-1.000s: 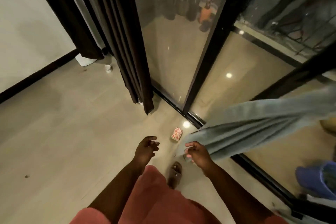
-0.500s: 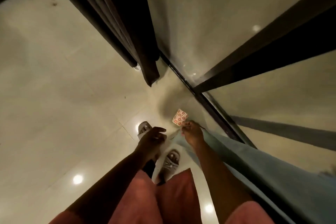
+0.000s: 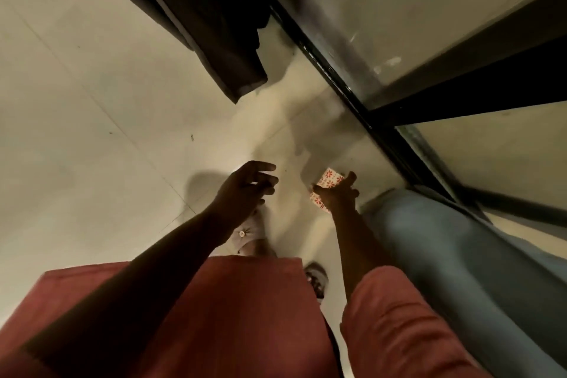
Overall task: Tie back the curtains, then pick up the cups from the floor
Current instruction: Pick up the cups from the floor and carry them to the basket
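Cup [image 3: 329, 178] lies on pale tiled floor [image 3: 92, 132] beside glass door [image 3: 383, 9].

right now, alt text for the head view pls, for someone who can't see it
Seen from above, a person's right hand reaches a red-flowered cup on the pale tiled floor, beside a pale blue curtain. The left hand hovers open nearby; a dark curtain hangs by the glass door.
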